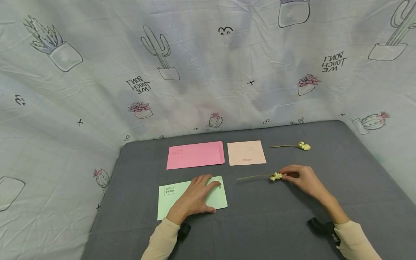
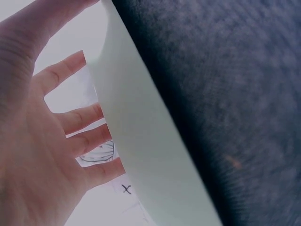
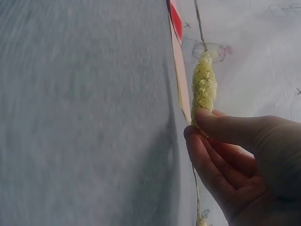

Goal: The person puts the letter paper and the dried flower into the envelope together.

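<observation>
My left hand [image 1: 196,198] rests on a pale green envelope [image 1: 165,202] with a small printed box in its corner. In the left wrist view, the spread fingers [image 2: 77,120] reach the green envelope's surface with their tips. My right hand [image 1: 303,180] pinches a dried yellow flower [image 1: 276,176] by its head between thumb and fingertips, and the thin stem points left. The right wrist view gives the flower [image 3: 204,84] close up, its stem leading away from the hand [image 3: 235,160].
Behind the green envelope lies a pink envelope [image 1: 195,155], beside a peach card or envelope [image 1: 247,153]. A second yellow flower [image 1: 304,146] lies at the back right. All rest on a grey table [image 1: 260,224] backed by a cactus-print curtain [image 1: 201,72].
</observation>
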`<state>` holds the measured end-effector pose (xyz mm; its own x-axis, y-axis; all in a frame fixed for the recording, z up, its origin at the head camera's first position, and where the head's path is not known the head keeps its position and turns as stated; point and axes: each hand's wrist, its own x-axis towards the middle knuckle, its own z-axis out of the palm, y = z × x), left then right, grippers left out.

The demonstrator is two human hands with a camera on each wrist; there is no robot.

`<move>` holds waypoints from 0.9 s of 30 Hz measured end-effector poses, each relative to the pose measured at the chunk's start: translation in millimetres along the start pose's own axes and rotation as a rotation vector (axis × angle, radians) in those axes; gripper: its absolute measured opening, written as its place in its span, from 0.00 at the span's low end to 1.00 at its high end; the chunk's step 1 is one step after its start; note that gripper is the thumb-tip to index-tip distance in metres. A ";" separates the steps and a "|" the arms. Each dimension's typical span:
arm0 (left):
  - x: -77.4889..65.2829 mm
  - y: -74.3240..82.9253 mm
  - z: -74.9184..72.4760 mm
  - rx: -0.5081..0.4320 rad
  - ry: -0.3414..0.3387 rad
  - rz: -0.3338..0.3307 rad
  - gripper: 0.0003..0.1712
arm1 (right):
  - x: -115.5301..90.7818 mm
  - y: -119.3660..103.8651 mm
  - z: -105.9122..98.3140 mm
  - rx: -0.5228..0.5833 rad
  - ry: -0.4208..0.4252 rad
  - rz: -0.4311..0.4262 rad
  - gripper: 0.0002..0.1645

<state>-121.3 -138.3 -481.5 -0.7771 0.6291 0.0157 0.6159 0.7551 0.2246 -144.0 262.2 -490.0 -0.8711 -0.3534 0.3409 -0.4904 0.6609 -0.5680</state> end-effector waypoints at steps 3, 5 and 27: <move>-0.3 -0.4 -0.4 0.001 -0.002 0.000 0.49 | 1.9 -3.3 3.8 0.014 -0.010 0.001 0.13; -0.4 -0.5 -0.8 -0.002 -0.003 0.001 0.49 | 3.3 -5.3 6.2 0.024 -0.019 -0.003 0.13; -1.4 -1.0 -2.1 -0.011 0.005 0.006 0.49 | 16.5 -21.7 26.5 0.107 -0.123 -0.003 0.11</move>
<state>-121.1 -140.4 -479.7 -0.7743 0.6325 0.0221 0.6189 0.7493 0.2356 -148.4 224.4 -491.9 -0.8627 -0.4380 0.2527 -0.4875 0.5876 -0.6458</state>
